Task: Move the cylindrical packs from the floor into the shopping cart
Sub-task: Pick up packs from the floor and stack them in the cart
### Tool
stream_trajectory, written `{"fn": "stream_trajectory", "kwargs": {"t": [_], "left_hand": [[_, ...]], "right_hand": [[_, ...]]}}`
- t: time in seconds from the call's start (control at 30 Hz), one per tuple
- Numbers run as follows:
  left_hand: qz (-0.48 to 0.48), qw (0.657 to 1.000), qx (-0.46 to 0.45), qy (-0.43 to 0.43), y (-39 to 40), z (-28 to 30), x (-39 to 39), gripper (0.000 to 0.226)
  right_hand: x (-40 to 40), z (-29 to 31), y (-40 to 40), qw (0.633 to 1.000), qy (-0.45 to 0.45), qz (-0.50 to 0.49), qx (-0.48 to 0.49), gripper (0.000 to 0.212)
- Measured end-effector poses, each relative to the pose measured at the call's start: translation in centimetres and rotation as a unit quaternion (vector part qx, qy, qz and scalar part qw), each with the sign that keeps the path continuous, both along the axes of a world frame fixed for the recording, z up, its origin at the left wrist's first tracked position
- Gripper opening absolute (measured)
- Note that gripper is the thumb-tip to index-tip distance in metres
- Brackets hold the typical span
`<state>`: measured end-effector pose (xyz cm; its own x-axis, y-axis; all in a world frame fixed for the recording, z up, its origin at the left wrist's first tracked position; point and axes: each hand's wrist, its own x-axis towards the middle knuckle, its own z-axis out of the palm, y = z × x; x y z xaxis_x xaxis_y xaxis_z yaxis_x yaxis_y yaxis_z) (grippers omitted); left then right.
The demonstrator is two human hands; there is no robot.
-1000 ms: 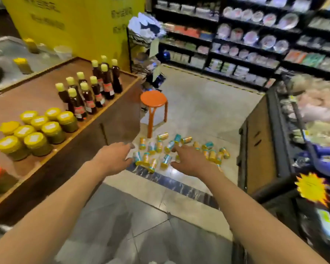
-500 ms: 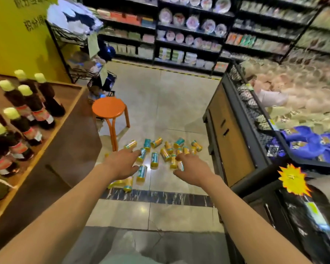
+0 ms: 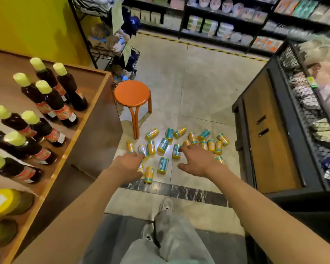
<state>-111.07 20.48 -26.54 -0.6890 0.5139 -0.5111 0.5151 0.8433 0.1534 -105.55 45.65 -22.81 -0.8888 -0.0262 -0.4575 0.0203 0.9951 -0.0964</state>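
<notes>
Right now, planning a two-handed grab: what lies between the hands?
In the head view, one pack lies on the floor between left hand and right hand.

About two dozen cylindrical packs [image 3: 163, 145] lie scattered on the tiled floor [image 3: 198, 92]. Each is a small yellow tube with a teal band and a pale label. Nearly all lie on their sides, pointing every which way. Some touch in a tight cluster at the right, while others lie apart at the left. No shopping cart can be clearly made out.
</notes>
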Motion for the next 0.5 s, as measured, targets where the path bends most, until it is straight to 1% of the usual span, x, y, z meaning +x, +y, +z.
{"fn": "stream_trajectory", "kwargs": {"t": [0.1, 0.2, 0.33, 0.43, 0.5], "left_hand": [[0.008, 1.000, -0.019, -0.008, 0.3, -1.7, -2.4, 0.064], [0.028, 0.999, -0.032, -0.022, 0.9, -3.2, -5.5, 0.071], [0.030, 0.999, -0.030, -0.024, 2.0, -5.9, -9.7, 0.080], [0.032, 0.998, -0.025, -0.044, 2.4, -9.7, -12.5, 0.080], [0.021, 0.998, -0.029, -0.054, 2.6, -14.0, -14.7, 0.080]], "right_hand": [[-3.3, -2.1, 0.7, 0.999, -0.012, 0.029, 0.006, 0.065], [-6.9, -4.7, 1.7, 0.999, -0.027, 0.035, -0.012, 0.065], [-11.1, -8.8, 2.5, 0.998, -0.045, 0.028, -0.026, 0.065], [-13.5, -13.0, 2.4, 0.997, -0.062, 0.014, -0.048, 0.065], [-14.5, -17.3, 2.3, 0.996, -0.075, 0.018, -0.045, 0.063]]}}
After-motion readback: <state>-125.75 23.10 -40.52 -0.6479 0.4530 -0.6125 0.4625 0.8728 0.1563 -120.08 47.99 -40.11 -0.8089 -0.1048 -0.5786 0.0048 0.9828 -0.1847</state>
